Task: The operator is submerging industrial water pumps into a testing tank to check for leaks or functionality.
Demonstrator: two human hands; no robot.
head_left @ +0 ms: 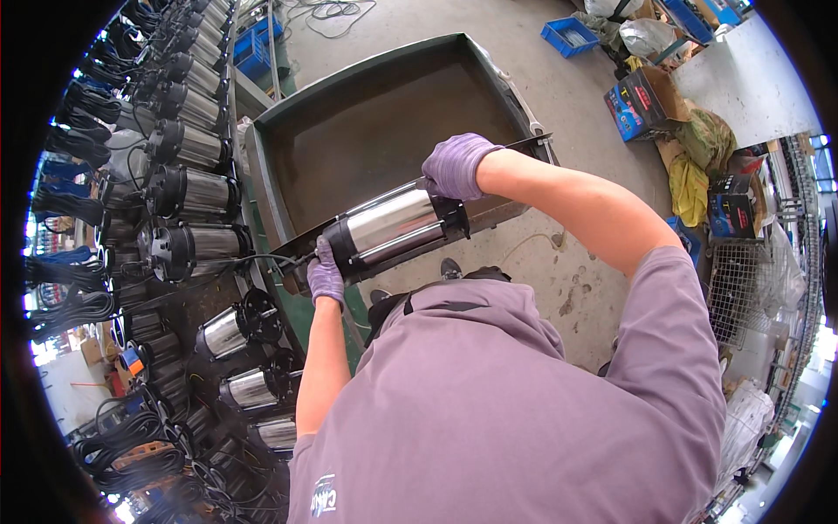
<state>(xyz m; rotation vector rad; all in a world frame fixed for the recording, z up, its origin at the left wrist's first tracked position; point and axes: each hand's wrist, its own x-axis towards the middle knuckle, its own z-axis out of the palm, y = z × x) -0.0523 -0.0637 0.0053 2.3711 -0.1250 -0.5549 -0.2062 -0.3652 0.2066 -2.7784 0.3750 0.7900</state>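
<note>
A pump-like unit with a shiny metal cylinder and black end caps lies sideways, tilted up to the right, along the near edge of a green tank of murky brown liquid. My left hand, in a purple knit glove, grips its black left end, where a dark cable runs off to the left. My right hand, gloved alike, is closed over the black right end; its fingertips are partly hidden. A wrench lies on the tank's right rim.
Rows of similar pumps with coiled black cables stand close on the left. More pumps lie lower left. Blue bins, printed cartons and a wire basket are on the right. Loose cable lies on the far floor.
</note>
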